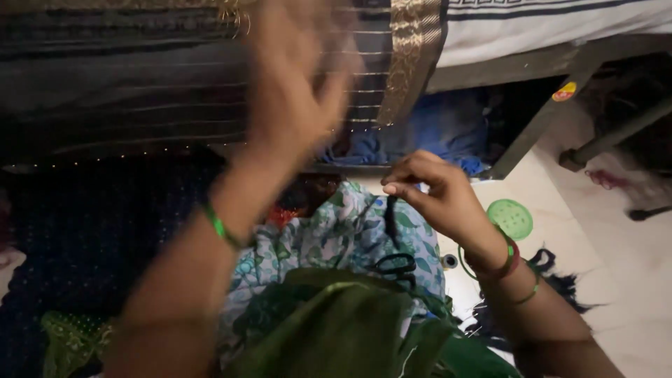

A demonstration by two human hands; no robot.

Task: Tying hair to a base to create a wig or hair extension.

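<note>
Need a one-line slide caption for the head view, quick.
Right hand pinches a dark thread bundle above leaf-print fabric; blurred left hand is raised before a dark gold-bordered cloth.

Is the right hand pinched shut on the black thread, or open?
Shut: the right hand pinches the black thread, which hangs below its fingertips.

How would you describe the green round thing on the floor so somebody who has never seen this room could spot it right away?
Start at the pale tiled floor on the right, below the bed frame. Just beyond the right hand, behind its wrist, lies a flat green disc. Unlike the soft green cloth in the lap, it is rigid, perfectly round and patterned with small holes.
</note>
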